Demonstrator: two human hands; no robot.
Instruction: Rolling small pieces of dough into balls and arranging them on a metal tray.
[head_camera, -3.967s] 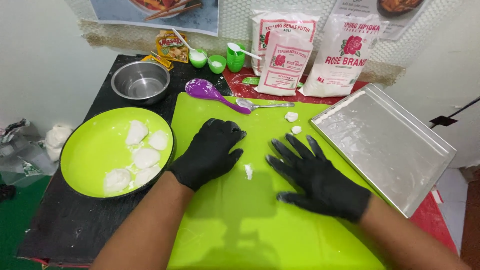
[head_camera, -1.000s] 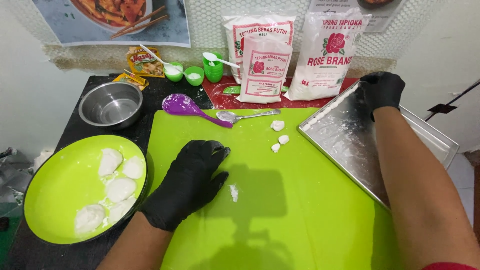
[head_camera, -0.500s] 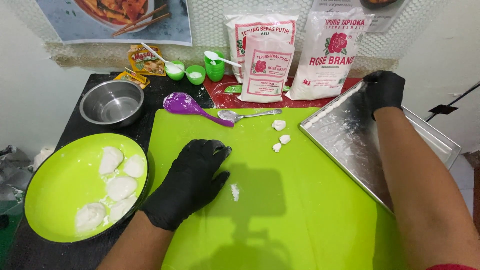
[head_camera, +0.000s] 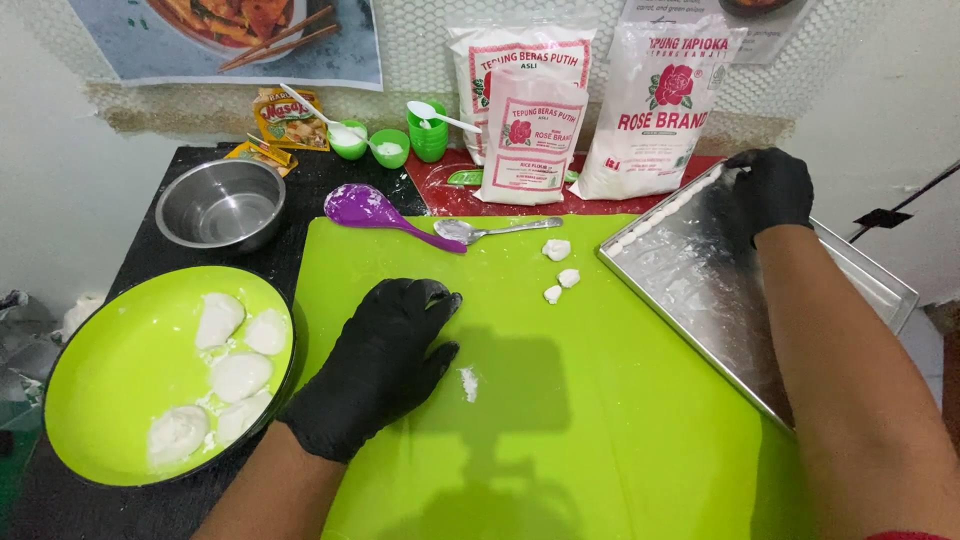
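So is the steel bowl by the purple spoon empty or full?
Empty: the steel bowl shows only its bare shiny inside, standing upright on the black table.

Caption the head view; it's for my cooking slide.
Gloved left hand rests on green mat; right hand reaches the metal tray's far corner.

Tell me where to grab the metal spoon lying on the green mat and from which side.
Grip the metal spoon by its thin handle, near the free end pointing right toward the dough pieces. Come from above: it lies flat on the green mat, and its bowl sits close against the purple scoop, leaving little room there.
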